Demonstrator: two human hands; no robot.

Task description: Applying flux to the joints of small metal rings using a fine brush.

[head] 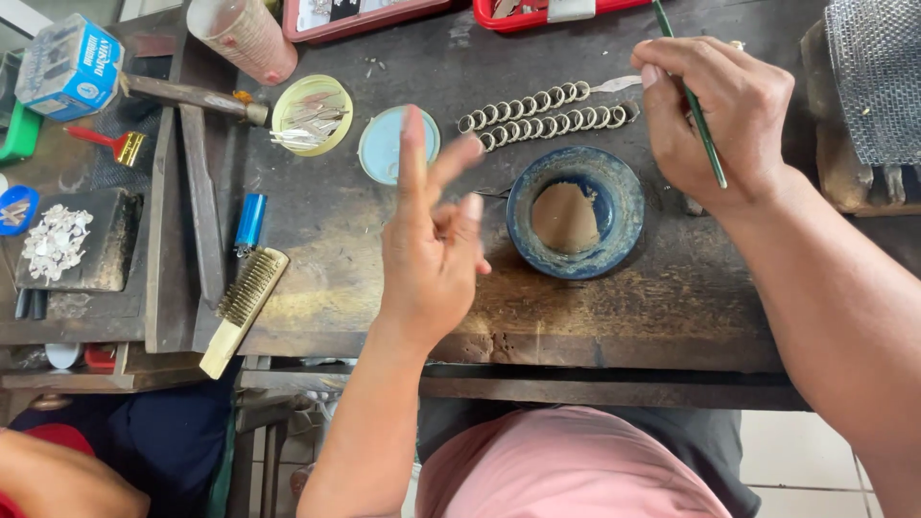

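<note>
Green thin stick (693,101) pinched in right hand (715,120), left hand (432,240) empty, fingers spread, one blue bowl (576,213), two ring rows (547,108)

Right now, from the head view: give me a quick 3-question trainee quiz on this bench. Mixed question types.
1. True or false: the right hand holds a thin green-handled tool.
2. What sits in front of the left hand? A) a blue bowl with brownish paste B) a glass jar C) a hammer
3. Fill in: the small metal rings lie in ___ rows behind the bowl.

Key: 1 true; 2 A; 3 two. Left-hand fingers are blurred and raised, holding nothing visible.
</note>
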